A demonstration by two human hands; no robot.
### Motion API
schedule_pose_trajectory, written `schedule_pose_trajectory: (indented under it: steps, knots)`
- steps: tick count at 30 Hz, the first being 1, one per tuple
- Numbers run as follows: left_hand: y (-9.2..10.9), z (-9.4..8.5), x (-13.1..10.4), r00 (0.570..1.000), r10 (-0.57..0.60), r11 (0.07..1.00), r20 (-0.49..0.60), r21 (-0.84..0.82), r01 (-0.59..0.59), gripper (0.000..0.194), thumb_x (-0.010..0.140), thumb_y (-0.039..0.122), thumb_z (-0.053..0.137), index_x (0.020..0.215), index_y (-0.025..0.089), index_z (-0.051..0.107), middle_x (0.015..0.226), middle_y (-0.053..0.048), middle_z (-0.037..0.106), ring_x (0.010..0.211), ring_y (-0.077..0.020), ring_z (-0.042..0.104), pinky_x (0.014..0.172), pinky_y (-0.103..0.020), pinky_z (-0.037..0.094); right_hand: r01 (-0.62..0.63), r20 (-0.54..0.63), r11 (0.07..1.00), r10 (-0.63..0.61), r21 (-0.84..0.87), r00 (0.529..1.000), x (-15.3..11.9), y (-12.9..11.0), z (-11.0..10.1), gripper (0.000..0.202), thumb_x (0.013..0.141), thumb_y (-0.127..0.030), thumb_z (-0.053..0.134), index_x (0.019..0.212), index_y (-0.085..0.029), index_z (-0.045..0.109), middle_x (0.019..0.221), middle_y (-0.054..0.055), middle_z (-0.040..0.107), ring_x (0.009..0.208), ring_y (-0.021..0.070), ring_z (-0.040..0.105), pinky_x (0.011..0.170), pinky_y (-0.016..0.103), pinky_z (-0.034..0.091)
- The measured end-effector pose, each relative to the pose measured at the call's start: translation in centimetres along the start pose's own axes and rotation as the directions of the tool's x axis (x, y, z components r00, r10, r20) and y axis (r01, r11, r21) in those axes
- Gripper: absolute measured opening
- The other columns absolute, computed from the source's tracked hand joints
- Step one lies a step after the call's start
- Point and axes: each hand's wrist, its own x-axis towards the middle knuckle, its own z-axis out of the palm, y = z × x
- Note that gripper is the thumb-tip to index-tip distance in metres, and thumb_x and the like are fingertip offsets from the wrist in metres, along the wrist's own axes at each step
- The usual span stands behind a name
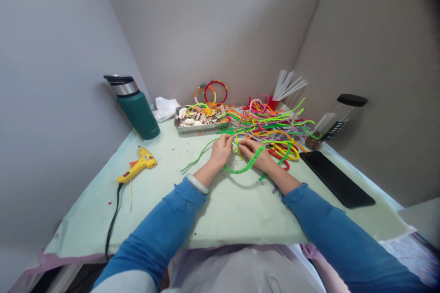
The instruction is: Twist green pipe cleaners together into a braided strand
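My left hand (222,149) and my right hand (256,153) are close together over the middle of the table, fingers pinched on green pipe cleaners. A thick, fuzzy bright green pipe cleaner (242,170) curves in a loop below and between them. From my left hand a thinner green strand (199,158) trails off to the left. Another darker green end (283,161) shows beyond my right wrist. Exactly how the strands cross at my fingertips is too small to make out. A pile of coloured pipe cleaners (271,123) lies just behind my right hand.
A metal tray (202,129) of shells stands behind my hands, with two coloured rings (227,94) against the wall. Left are a yellow glue gun (137,168), a wooden stick (130,197) and a green bottle (139,114). Right are a black phone (337,178) and a clear bottle (340,116).
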Motion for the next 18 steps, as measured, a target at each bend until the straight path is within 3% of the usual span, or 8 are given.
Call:
schedule_pose_trajectory:
  steps: [18]
  knots:
    - [0.17,-0.08,-0.09,0.999,0.020,1.000,-0.035,0.016,-0.020,0.017,0.083,0.029,0.039,0.077,0.018,0.050,0.055,0.004,0.050,0.054,-0.0084,0.046,0.055,-0.020,0.032,0.014,-0.025,0.998,-0.012,0.064,1.000,0.12,0.65,0.49,0.027,0.080,-0.030,0.048,0.102,-0.018,0.060,0.087,0.005,0.065,0.074,0.0157,0.058,0.067,0.028,0.045]
